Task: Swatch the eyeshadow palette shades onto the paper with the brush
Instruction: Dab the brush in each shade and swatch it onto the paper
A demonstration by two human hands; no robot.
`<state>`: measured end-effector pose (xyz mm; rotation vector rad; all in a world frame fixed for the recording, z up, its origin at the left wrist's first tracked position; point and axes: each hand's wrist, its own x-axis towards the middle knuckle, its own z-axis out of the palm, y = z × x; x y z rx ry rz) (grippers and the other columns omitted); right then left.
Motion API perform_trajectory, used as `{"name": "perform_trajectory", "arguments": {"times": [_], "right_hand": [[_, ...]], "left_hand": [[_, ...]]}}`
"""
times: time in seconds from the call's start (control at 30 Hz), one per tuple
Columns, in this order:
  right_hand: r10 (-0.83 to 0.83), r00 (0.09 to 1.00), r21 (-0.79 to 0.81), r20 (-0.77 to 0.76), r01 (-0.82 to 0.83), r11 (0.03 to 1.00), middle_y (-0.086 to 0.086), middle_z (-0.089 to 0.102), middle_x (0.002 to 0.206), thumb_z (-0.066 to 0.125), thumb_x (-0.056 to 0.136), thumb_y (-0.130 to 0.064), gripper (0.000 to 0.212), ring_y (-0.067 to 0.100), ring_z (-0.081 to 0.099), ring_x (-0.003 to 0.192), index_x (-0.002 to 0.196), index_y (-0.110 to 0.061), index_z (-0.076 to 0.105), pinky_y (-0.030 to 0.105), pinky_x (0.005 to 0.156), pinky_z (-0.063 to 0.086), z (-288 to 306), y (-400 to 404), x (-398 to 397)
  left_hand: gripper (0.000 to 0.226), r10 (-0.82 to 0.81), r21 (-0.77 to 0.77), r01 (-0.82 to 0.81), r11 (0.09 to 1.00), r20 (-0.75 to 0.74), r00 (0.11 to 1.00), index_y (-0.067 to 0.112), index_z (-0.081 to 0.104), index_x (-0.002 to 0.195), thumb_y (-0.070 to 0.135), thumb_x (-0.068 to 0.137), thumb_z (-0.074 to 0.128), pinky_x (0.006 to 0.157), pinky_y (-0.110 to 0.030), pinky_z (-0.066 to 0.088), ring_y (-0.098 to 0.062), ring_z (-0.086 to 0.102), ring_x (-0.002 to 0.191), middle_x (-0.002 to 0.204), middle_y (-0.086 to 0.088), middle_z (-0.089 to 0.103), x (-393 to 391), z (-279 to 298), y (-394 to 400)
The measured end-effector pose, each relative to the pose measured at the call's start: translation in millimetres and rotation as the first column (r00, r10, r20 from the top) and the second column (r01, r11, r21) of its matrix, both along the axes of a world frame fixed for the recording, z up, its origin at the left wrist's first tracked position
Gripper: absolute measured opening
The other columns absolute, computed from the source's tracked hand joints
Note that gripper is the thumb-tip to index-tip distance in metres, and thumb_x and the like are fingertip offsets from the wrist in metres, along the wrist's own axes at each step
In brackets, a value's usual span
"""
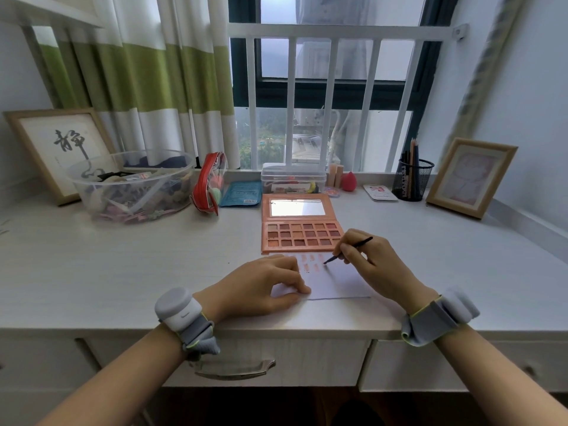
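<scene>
An orange eyeshadow palette lies open on the desk, its mirror lid tilted back and several brown and pink pans showing. Just in front of it lies a white sheet of paper with several small pinkish swatches near its top edge. My right hand pinches a thin dark brush, whose tip touches the paper to the right of the swatches. My left hand rests on the paper's left part, fingertips pressing it down.
A clear bowl of small items, a red pouch, a blue packet and a clear box stand behind the palette. A mesh pencil cup and picture frames sit at the back right. The desk's front edge runs under my wrists.
</scene>
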<state>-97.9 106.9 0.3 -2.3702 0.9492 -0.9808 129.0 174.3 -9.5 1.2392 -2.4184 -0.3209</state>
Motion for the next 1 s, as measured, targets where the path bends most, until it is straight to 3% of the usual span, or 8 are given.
{"name": "perform_trajectory", "arguments": {"times": [0.23,0.4,0.57,0.73,0.9,1.0], "right_hand": [[0.019,0.999,0.051,0.046,-0.021,0.999,-0.003,0.063,0.076,0.042,0.091,-0.007,0.025,0.007,0.058,0.070,0.077,-0.011,0.062,0.014,0.064,0.047,0.7,-0.6,-2.2],[-0.030,0.994,0.006,0.104,0.030,1.000,-0.008,0.060,0.076,0.043,0.095,-0.013,0.021,0.002,0.060,0.067,0.087,-0.008,0.062,0.008,0.061,0.044,8.8,-0.8,11.1],[-0.040,0.994,0.061,0.103,0.034,0.998,-0.001,0.065,0.081,0.045,0.094,-0.021,0.023,0.008,0.062,0.072,0.097,-0.009,0.064,0.010,0.064,0.049,15.2,-5.5,36.2],[-0.043,0.997,0.080,0.072,0.037,0.996,-0.001,0.067,0.080,0.052,0.090,-0.015,0.017,0.004,0.064,0.069,0.098,-0.011,0.066,0.010,0.064,0.052,19.8,-15.2,63.1],[-0.057,0.998,0.048,0.041,0.055,0.997,0.007,0.071,0.086,0.051,0.092,-0.020,0.022,0.010,0.065,0.072,0.101,-0.008,0.067,0.018,0.073,0.054,16.1,-22.2,84.7],[-0.069,0.998,0.018,-0.007,0.069,0.997,0.001,0.066,0.084,0.051,0.092,-0.020,0.023,0.000,0.057,0.066,0.102,-0.007,0.067,0.002,0.065,0.045,10.7,-23.6,90.1]], "left_hand": [[0.031,-0.002,-0.003,0.002,1.000,-0.001,1.000,0.024,0.070,0.108,0.042,0.088,0.053,0.083,-0.033,0.051,-0.008,0.053,0.099,0.103,0.006,0.061,0.1,-0.5,1.4],[0.023,-0.017,-0.002,0.017,1.000,-0.016,1.000,0.023,0.070,0.109,0.031,0.091,0.059,0.087,-0.031,0.049,-0.006,0.055,0.100,0.107,0.008,0.063,2.8,1.7,2.0],[0.023,-0.030,-0.036,0.030,0.999,-0.005,1.000,0.022,0.068,0.114,0.024,0.093,0.059,0.094,-0.022,0.045,-0.001,0.052,0.109,0.116,0.009,0.063,16.6,-0.4,9.1],[0.031,0.003,-0.061,-0.004,0.998,-0.012,1.000,0.022,0.070,0.109,0.037,0.091,0.050,0.091,-0.028,0.048,-0.001,0.055,0.105,0.111,0.010,0.065,31.2,-2.1,18.5],[0.021,-0.013,-0.064,0.007,0.998,-0.094,0.995,0.018,0.070,0.108,0.020,0.091,0.057,0.091,-0.031,0.048,-0.004,0.056,0.106,0.112,0.008,0.065,35.6,-9.3,23.0],[0.022,-0.013,-0.059,0.006,0.998,-0.116,0.993,0.017,0.071,0.107,0.019,0.091,0.057,0.091,-0.033,0.048,-0.007,0.057,0.105,0.112,0.007,0.065,36.2,-11.0,22.1]]}}
